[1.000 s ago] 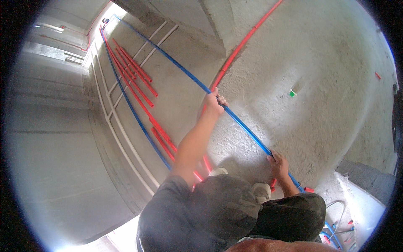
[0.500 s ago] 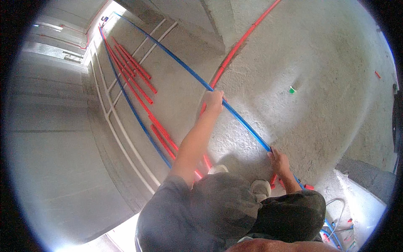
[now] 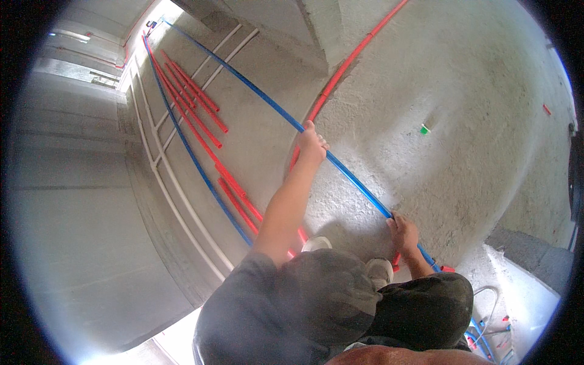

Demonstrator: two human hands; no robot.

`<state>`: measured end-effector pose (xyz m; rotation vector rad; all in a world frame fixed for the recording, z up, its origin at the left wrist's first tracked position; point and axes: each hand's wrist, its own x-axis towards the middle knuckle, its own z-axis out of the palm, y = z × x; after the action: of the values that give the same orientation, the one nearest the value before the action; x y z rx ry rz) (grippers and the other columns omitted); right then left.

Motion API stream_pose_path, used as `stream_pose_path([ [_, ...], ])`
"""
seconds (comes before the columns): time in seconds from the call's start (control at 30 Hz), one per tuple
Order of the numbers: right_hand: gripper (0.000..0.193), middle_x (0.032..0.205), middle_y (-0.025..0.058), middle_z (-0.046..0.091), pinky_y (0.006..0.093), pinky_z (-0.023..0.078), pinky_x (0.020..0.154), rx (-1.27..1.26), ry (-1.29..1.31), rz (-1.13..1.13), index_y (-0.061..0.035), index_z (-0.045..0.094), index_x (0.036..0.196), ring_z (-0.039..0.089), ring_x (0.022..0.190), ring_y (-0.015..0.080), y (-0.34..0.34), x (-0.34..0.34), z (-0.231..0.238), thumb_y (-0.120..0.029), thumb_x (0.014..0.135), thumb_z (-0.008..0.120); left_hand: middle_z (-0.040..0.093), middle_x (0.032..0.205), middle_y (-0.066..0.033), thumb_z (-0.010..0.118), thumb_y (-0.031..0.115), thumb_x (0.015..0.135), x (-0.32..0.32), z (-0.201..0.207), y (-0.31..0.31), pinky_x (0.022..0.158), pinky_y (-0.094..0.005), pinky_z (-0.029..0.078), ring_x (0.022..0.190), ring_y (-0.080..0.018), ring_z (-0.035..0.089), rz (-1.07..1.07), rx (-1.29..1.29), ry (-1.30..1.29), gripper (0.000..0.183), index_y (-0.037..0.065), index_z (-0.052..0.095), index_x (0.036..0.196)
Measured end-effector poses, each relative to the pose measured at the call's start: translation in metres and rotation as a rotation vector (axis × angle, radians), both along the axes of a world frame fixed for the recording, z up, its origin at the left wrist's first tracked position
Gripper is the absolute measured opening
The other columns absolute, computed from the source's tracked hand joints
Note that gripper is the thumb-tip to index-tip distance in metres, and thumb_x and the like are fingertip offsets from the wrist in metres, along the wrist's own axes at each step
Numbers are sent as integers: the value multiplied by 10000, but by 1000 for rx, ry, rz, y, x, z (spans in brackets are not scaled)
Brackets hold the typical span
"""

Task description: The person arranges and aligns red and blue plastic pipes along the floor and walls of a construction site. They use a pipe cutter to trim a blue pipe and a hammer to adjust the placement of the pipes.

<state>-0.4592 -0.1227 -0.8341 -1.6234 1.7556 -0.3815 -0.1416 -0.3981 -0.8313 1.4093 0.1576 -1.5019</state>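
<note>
A long blue pipe (image 3: 359,182) slants from the far upper left down toward my right knee. My left hand (image 3: 313,145) is wrapped round it about midway, with the arm stretched out. Lower down, close to my right knee, my right hand (image 3: 403,233) grips the same pipe. Its near end passes behind my right forearm and knee. Under the pipe by my left hand, a red pipe (image 3: 347,64) runs along the concrete floor toward the upper right.
Several loose red pipes (image 3: 194,121) and a second blue pipe (image 3: 198,170) lie on the floor at left. White pipes (image 3: 176,188) run near the wall. A small green piece (image 3: 424,129) sits on the floor at right. Short blue pipes (image 3: 483,344) lie at lower right.
My left hand has shifted its hold slightly, its thumb now lying along the top of the blue pipe. My right hand has hardly moved.
</note>
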Motion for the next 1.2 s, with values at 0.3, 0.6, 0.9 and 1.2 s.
stream_pose_path([
  [0.3, 399, 1126, 187, 688, 487, 533, 812, 79, 39, 44, -98, 609, 1301, 672, 978, 413, -4, 1, 13, -350, 993, 582, 449, 633, -20, 553, 459, 1020, -23, 10, -11, 412, -337, 305, 476, -187, 443, 73, 159, -278, 353, 114, 535, 951],
  [0.6, 403, 1108, 203, 684, 482, 523, 846, 105, -28, 51, -94, 610, 1298, 659, 1010, 422, -7, -4, 13, -353, 992, 570, 539, 730, -81, 546, 465, 1019, -31, 15, -13, 436, -401, 381, 543, -220, 505, 14, 167, -514, 447, 22, 576, 1080],
  [0.9, 406, 1076, 214, 682, 507, 521, 823, 106, -16, 41, -89, 606, 1291, 652, 991, 437, -10, -2, 15, -365, 995, 568, 566, 832, -106, 560, 444, 1020, -17, -2, -4, 522, -472, 493, 641, -255, 573, -41, 38, -341, 385, 63, 521, 1060],
  [1.2, 393, 1065, 192, 683, 509, 526, 792, 59, 52, -18, -90, 617, 1243, 659, 954, 426, -6, 8, 18, -389, 990, 589, 517, 794, -53, 580, 493, 993, 8, 5, 28, 712, -443, 498, 727, -224, 532, -52, -362, 184, 388, 111, 532, 950],
])
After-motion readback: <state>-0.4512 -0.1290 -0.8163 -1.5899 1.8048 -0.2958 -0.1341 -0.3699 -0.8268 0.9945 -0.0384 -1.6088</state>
